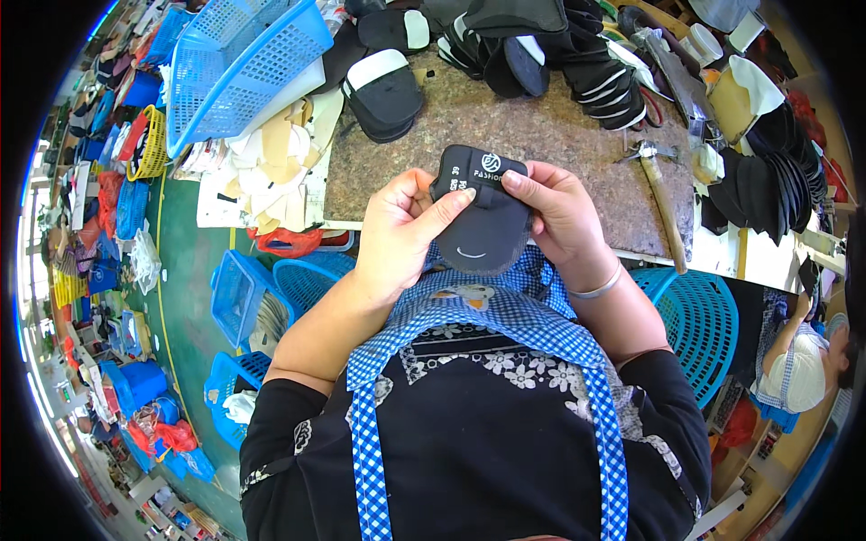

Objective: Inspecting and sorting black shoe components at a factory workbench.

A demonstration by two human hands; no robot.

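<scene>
Seen from above, a person in a blue checked apron (368,460) holds a flat black pad (483,239) in both hands, over the near edge of a worktable (379,171). The pad has a rounded near end with a small white curved mark, and white printing toward its far end. The left hand (401,221) pinches its left side, thumb pressed on the front face; the right hand (564,212) grips the upper right corner the same way. Both sets of fingers are closed on the pad (their tips, tucked behind it, are hidden).

To the right on the table lies a hammer (663,207) with a wooden handle. Beyond the hands, to the left, sits a pile of black pieces with a white end (383,104), next to scattered pale cutouts (280,162) and a tilted blue basket (194,108). More black pieces are heaped at the far right of the table. Below the table's right side stands a round blue basket (690,325). Another person (794,379) appears at the right edge.
</scene>
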